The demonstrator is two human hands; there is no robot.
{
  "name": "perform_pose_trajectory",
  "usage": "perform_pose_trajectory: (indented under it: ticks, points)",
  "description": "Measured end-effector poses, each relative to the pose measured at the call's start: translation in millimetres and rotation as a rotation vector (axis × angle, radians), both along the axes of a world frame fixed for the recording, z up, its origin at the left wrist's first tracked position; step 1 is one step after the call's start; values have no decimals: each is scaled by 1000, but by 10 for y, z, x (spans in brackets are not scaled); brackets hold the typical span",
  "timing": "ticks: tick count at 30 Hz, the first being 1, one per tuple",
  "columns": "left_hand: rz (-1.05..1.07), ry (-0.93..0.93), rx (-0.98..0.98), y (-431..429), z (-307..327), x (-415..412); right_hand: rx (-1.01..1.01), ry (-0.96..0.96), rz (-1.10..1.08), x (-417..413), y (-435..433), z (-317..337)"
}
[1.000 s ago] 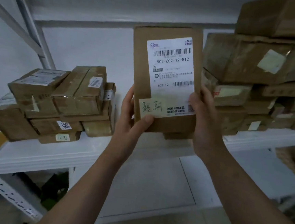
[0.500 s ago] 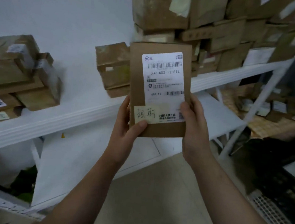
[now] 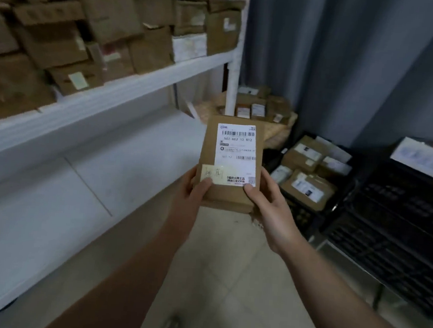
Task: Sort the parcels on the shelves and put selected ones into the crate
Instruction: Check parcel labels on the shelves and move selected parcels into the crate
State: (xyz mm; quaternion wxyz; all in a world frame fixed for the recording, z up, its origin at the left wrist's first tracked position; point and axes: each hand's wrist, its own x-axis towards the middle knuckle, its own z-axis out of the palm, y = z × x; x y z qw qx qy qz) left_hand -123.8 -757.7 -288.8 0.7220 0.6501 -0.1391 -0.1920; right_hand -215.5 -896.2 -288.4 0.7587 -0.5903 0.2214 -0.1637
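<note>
I hold a flat brown cardboard parcel (image 3: pixel 210 147) with a white shipping label and a small yellow handwritten note, upright in front of me over the floor. My left hand (image 3: pixel 193 190) grips its lower left edge, thumb on the yellow note. My right hand (image 3: pixel 269 205) grips its lower right corner. A black crate (image 3: pixel 309 221) with several labelled parcels inside stands on the floor just right of the held parcel. A white shelf (image 3: pixel 127 88) on the left carries a dense stack of brown parcels (image 3: pixel 104 23).
A black wire rack (image 3: pixel 398 232) with a labelled box on top stands at the right. More parcels (image 3: pixel 262 107) lie on the floor behind the shelf's white post (image 3: pixel 232 86). A grey curtain (image 3: pixel 350 57) hangs behind. A lower white shelf board (image 3: pixel 51 188) runs along the left.
My view has swung right, from the shelf toward the black crate and rack. The parcel has stayed in both hands and now sits lower, away from the shelf and near the crate.
</note>
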Motion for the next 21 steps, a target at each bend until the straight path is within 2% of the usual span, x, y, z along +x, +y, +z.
perform_pose_trajectory:
  ticks: [5,9,15,21]
  points:
    - [-196,1,117,-787,-148,20,29,18,-196,-256,-588,-201]
    - [-287,39,177,-1220,-352,133,46,40,-258,-241,-992,-391]
    - [-361,95,187,-1886,-556,702,116,119,-291,266,-1592,-633]
    - [-447,93,244,-2589,-636,1378,336,237,-361,841,-2162,-767]
